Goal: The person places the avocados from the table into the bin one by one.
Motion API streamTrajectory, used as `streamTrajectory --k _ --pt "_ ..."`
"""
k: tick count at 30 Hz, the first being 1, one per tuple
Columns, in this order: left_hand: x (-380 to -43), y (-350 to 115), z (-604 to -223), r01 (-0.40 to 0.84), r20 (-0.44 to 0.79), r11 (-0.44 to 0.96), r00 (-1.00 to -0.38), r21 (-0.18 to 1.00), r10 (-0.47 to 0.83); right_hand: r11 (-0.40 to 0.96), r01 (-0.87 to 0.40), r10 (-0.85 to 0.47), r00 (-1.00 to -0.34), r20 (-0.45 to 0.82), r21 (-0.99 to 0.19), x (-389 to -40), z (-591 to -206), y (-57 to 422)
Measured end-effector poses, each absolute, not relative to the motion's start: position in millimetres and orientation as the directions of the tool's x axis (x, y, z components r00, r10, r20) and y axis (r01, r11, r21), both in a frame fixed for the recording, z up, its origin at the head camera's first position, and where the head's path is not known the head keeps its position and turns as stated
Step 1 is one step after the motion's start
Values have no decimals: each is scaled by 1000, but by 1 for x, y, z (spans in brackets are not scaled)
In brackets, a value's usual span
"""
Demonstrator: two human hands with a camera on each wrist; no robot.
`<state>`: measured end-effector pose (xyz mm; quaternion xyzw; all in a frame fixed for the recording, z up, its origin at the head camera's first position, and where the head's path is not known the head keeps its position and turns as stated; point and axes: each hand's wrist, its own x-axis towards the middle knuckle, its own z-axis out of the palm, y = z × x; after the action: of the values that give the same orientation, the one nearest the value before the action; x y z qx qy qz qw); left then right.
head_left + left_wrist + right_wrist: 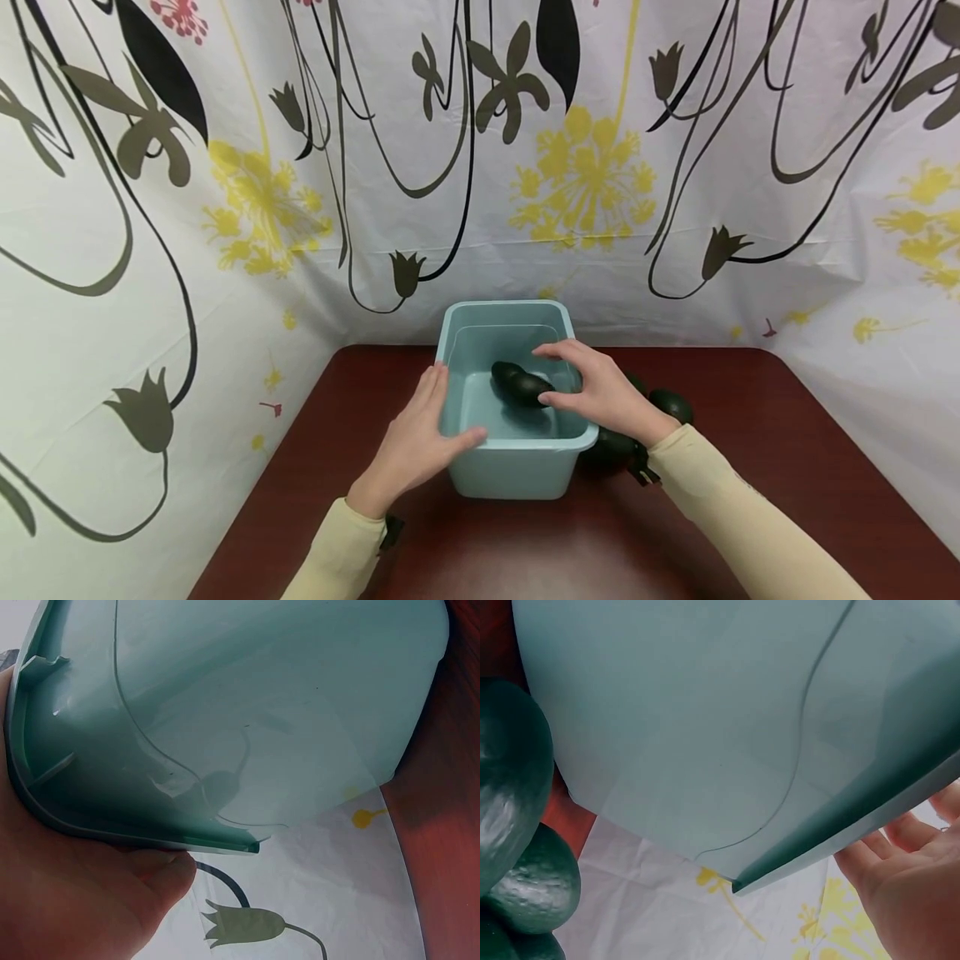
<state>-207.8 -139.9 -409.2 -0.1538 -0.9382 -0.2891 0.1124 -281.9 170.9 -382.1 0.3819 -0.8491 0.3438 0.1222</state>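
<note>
The left hand (420, 437) lies against the left rim of the blue-green bin (506, 445), fingers straight, thumb at its near lip, seemingly steadying it. The right hand (603, 393) hangs inside the right rim, thumb and fingers loosely curved and spread apart, grasping nothing; whether its thumb touches the fruit there, I cannot tell. That fruit, apparently two dark green avocados (517, 385), lies inside the bin. They look firm, fairly weighty and slick-skinned, so a wide hold round the thick middle should suit, without fingertips digging in and bruising. More avocados (671, 405) sit on the desk (360, 433) just right of the bin, which stands near the desk's far edge, before a patterned cloth (495, 225).
</note>
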Motion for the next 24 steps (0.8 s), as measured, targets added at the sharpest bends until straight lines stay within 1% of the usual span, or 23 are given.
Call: streamTrajectory --k 6,16,24 --pt "-208 -140 -409 361 310 779 -924 513 224 468 -731 -546 -681 488 -497 -282 -384 173" --pt "-209 -140 -408 372 325 779 -918 505 228 496 -737 -513 -675 530 -460 -281 -384 186" --pt "-208 -141 -409 369 323 780 -919 506 225 527 -714 -481 -697 532 -460 -279 -386 200"
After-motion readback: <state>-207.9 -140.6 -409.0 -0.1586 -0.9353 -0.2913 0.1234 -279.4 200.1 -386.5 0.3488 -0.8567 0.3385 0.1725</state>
